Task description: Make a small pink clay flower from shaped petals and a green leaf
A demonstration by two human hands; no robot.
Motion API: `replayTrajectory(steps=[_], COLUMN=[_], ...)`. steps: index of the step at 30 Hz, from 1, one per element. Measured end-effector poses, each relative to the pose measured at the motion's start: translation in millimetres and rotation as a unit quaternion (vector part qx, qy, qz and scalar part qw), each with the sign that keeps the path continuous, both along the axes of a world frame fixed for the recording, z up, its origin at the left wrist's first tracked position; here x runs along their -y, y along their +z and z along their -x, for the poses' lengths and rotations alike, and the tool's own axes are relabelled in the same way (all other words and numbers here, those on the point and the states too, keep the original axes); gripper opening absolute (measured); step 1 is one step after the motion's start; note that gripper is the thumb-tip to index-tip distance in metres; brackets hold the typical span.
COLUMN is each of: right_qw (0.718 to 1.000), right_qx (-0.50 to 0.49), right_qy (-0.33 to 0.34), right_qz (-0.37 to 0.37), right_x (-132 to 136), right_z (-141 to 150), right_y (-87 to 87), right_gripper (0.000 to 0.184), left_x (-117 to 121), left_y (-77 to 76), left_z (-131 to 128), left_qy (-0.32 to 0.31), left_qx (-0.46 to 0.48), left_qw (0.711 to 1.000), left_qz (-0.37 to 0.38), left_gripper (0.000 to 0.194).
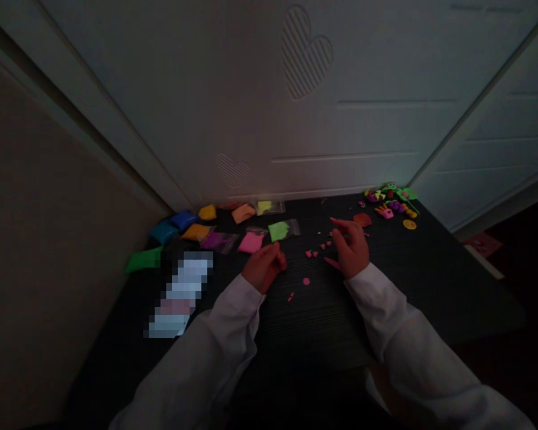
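Observation:
My left hand is closed just above the dark table, thumb and fingers pressed together; whatever may be between them is hidden. To its right, my right hand hovers with thumb and index finger apart, seemingly holding nothing. A pink pointed piece, maybe a modelling tool, shows beside its palm; whether it touches the hand I cannot tell. Between the hands lie a flat pink clay disc, small pink strips and several little pink clay pieces, some with green bits.
Bags of coloured clay line the back left, among them a light green bag, a pink bag and a blue bag. A blurred phone-like screen lies left. Finished clay figures cluster back right, against a white panel.

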State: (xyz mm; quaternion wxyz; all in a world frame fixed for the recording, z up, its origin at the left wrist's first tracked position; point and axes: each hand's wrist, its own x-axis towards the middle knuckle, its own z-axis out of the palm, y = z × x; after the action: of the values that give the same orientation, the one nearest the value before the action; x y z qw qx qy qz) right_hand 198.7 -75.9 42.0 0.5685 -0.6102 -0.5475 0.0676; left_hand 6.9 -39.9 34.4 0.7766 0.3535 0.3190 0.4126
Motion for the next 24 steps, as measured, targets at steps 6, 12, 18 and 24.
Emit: replayTrajectory(steps=[6,12,18,24], right_qw=[1.000,1.000,1.000,1.000], right_qx=[-0.003,-0.005,-0.011,-0.019], right_qy=[0.001,0.001,-0.001,0.003], right_qz=[0.005,0.004,0.007,0.009], right_x=[0.1,-0.4,-0.2,0.2], right_z=[0.7,0.3,1.1,1.0], right_y=[0.0,-0.5,-0.9,-1.2], right_gripper=[0.026,0.026,0.027,0.027], left_x=[-0.6,1.1,0.5,1.3], left_y=[-0.3,0.0,0.2,0.9], left_z=[0.1,1.4,1.8,1.2], left_qy=[0.008,0.012,0.014,0.027], left_qx=[0.004,-0.018,-0.019,-0.026], left_qw=[1.000,0.999,0.999,0.999], left_qz=[0.012,0.030,0.044,0.037], left_gripper=[0.025,0.018,0.028,0.027])
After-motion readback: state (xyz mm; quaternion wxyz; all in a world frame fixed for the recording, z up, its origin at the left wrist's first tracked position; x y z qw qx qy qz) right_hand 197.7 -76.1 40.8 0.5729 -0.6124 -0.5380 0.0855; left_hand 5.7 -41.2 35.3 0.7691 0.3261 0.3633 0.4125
